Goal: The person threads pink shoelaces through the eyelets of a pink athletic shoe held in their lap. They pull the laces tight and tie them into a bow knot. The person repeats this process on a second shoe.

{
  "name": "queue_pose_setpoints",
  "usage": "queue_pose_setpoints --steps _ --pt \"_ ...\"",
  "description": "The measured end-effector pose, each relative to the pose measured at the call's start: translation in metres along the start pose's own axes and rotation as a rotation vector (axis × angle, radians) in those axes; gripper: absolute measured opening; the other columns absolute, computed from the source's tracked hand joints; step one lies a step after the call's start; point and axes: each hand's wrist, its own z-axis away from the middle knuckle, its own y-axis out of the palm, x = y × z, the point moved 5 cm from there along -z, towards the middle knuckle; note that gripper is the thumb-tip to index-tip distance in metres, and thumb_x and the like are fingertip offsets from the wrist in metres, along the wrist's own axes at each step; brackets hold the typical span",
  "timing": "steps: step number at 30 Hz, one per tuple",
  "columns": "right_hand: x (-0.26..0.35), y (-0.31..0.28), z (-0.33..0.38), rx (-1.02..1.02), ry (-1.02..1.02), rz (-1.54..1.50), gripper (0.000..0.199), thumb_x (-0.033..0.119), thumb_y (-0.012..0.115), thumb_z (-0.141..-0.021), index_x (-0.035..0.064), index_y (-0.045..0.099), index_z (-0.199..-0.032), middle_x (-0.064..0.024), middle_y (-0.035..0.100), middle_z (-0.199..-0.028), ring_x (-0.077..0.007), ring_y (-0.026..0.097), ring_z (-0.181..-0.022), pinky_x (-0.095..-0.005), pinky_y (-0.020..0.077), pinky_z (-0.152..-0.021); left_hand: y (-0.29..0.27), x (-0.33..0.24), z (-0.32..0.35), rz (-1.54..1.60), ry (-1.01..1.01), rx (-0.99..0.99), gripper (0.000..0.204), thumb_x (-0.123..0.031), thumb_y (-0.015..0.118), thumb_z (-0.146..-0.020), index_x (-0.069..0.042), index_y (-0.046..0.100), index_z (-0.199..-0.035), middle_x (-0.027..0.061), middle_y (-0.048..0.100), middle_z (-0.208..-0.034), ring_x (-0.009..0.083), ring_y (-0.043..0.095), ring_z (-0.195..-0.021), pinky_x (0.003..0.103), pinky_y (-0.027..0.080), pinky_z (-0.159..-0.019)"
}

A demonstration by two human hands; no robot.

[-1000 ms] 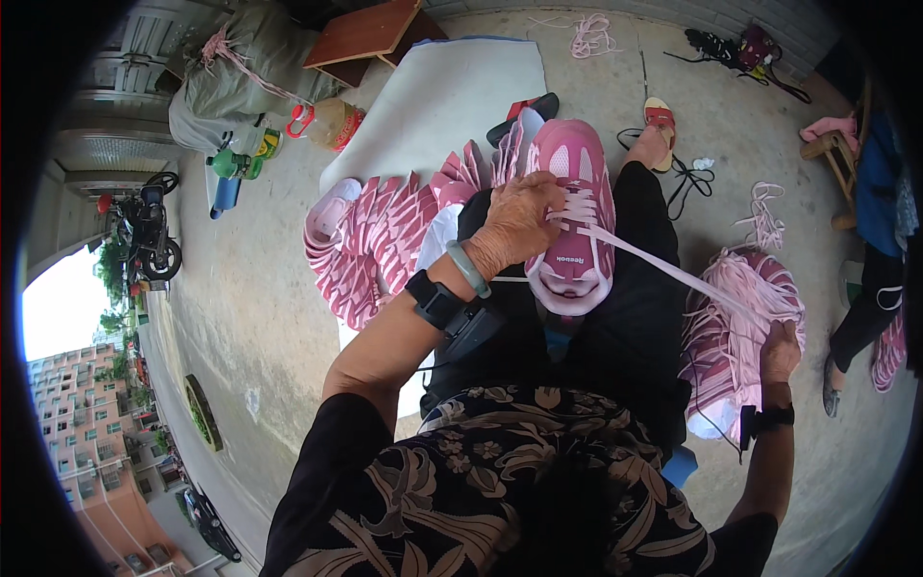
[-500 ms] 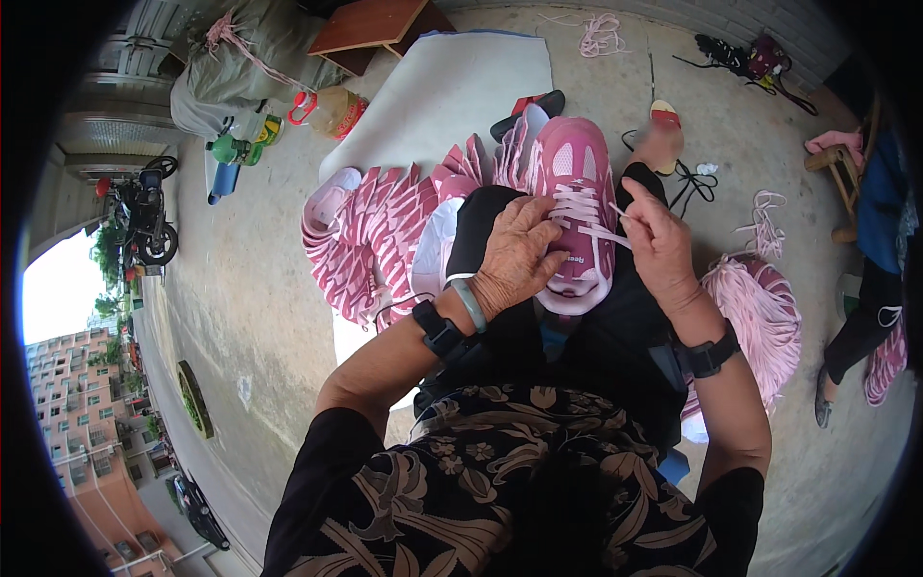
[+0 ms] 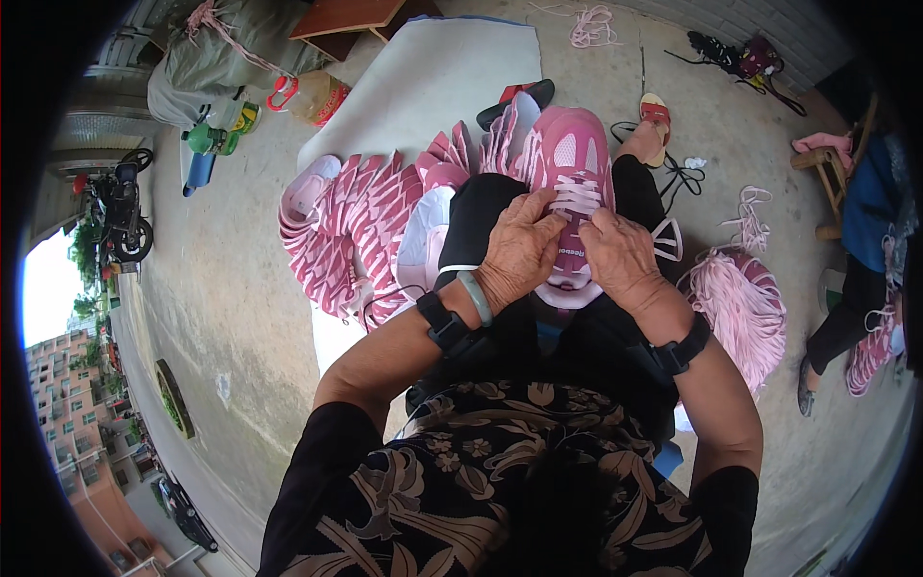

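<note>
A pink sneaker [image 3: 574, 135] rests on my lap, its toe pointing away from me. White-pink shoelace [image 3: 579, 195] crosses the eyelet rows in its far half, and a loose loop of it sticks out beyond my right wrist. My left hand [image 3: 524, 248] grips the sneaker's left eyelet edge, thumb and fingertips bent over the tongue. Across from it, my right hand [image 3: 623, 258] is closed at the right eyelet edge with the fingers pinched on the lace; the fingertips are partly hidden. Both hands are close together over the tongue.
Left of my knee curves a long row of nested pink shoe uppers [image 3: 361, 226]. A thick bundle of pink laces [image 3: 738, 322] lies to the right. Beyond are a white sheet [image 3: 433, 77], plastic jugs [image 3: 312, 96] and a wooden stool [image 3: 822, 173]. Another person's leg [image 3: 836, 337] shows at right.
My right hand has come in from the sneaker's right side, where it held the lace out, to the eyelets beside the tongue. My left hand stays on the left edge.
</note>
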Motion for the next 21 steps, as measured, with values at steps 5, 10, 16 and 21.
queue_pose_setpoints --steps 5,10,16,21 --pt "-0.005 0.004 -0.001 0.047 0.036 0.095 0.004 0.008 0.055 -0.07 0.0049 0.055 -0.073 -0.0107 0.051 -0.076 -0.0261 0.059 -0.069 -0.0383 0.0481 -0.061 -0.005 -0.001 0.002 -0.037 0.045 -0.011 0.026 0.001 0.061 -0.065 -0.001 0.065 -0.091 0.0183 0.052 -0.119 0.0343 0.054 -0.1 0.038 0.046 -0.087" --pt "-0.005 0.008 -0.002 0.048 0.095 0.106 0.004 0.008 0.056 -0.07 0.0046 0.055 -0.072 -0.0115 0.051 -0.076 -0.0274 0.059 -0.07 -0.0392 0.0481 -0.062 -0.004 0.0 -0.001 -0.062 0.027 0.008 0.026 0.0 0.061 -0.064 -0.002 0.067 -0.089 0.0167 0.052 -0.12 0.0339 0.054 -0.102 0.038 0.045 -0.088" --pt "-0.014 0.017 -0.013 0.023 0.123 -0.067 0.006 0.009 0.059 -0.072 0.0062 0.054 -0.074 -0.0106 0.052 -0.078 -0.0301 0.058 -0.072 -0.04 0.0473 -0.062 -0.005 -0.001 -0.001 -0.196 0.018 -0.004 0.029 -0.007 0.059 -0.065 -0.005 0.066 -0.093 0.0123 0.05 -0.122 0.0315 0.049 -0.108 0.041 0.041 -0.088" --pt "-0.012 0.015 -0.017 0.033 0.162 -0.137 0.008 0.01 0.061 -0.075 0.0071 0.054 -0.078 -0.0105 0.052 -0.079 -0.0308 0.058 -0.074 -0.0399 0.0464 -0.061 0.0 0.002 -0.003 -0.231 0.015 0.015 0.032 -0.009 0.057 -0.065 -0.005 0.064 -0.096 0.0116 0.05 -0.122 0.0303 0.048 -0.108 0.042 0.038 -0.088"
